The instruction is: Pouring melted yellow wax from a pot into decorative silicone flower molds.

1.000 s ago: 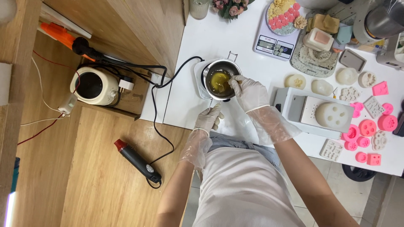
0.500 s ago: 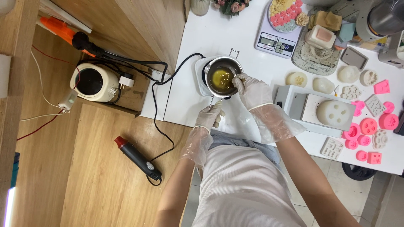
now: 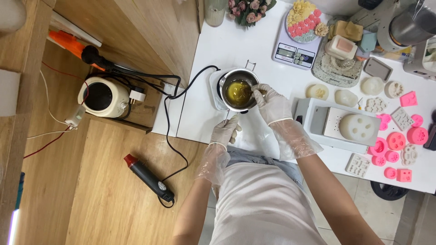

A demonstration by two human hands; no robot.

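Observation:
A small steel melting pot (image 3: 221, 89) with yellow liquid (image 3: 237, 92) sits on a white heater base on the white table (image 3: 200, 113). My left hand (image 3: 225, 132), in a clear glove, grips the pot's handle (image 3: 226, 117) at the near side. My right hand (image 3: 271, 104), also gloved, is at the pot's right rim and holds a thin stirring stick (image 3: 250, 90) that dips into the liquid.
A black cable (image 3: 170, 131) runs from the heater to a heat gun (image 3: 147, 178) on the wooden floor. A white mould (image 3: 359, 126) lies on a white scale to the right, with several pink and white moulds (image 3: 396, 140) around. A digital scale (image 3: 294, 52) stands behind.
My right hand has shifted slightly with the stick in the pot. My left hand stays on the handle.

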